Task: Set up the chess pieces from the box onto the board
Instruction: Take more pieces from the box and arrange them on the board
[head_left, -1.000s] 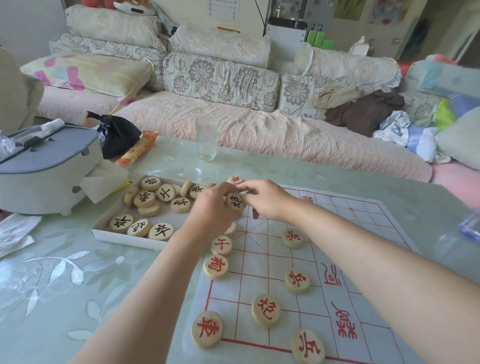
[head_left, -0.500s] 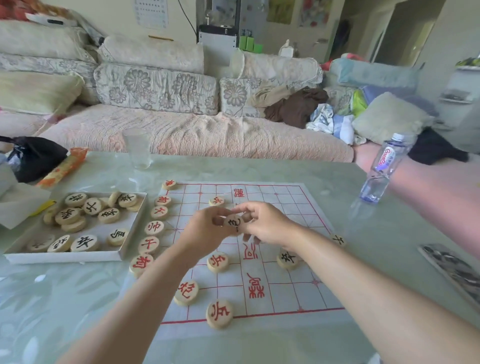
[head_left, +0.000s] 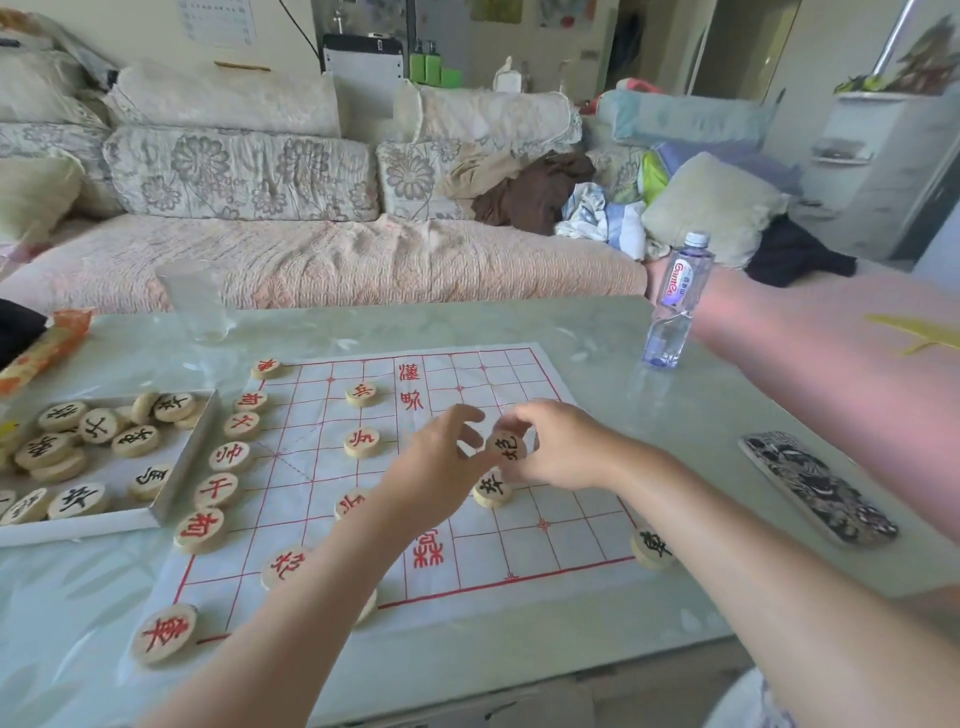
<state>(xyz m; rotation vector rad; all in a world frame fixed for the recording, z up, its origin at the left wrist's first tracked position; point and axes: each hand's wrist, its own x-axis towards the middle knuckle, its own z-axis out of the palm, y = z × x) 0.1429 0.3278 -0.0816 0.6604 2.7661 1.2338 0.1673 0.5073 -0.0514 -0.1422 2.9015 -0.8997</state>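
Note:
The paper board with red grid lines lies on the table. Red-lettered wooden discs line its left edge, and a few more stand further in. To the left, the white box holds several black-lettered discs. Above the board's right half, my right hand pinches a black-lettered disc on edge. My left hand is beside it, fingers loosely spread, fingertips at the disc's left rim. Just below lies a black disc, and another sits at the near right corner.
A water bottle stands right of the board and a phone lies nearer the right edge. A clear glass stands at the far side, a snack packet at far left. A sofa runs behind the table.
Both hands carried the black disc from beside the box to the right across the board. My left hand's fingers have loosened from it while the right keeps its pinch.

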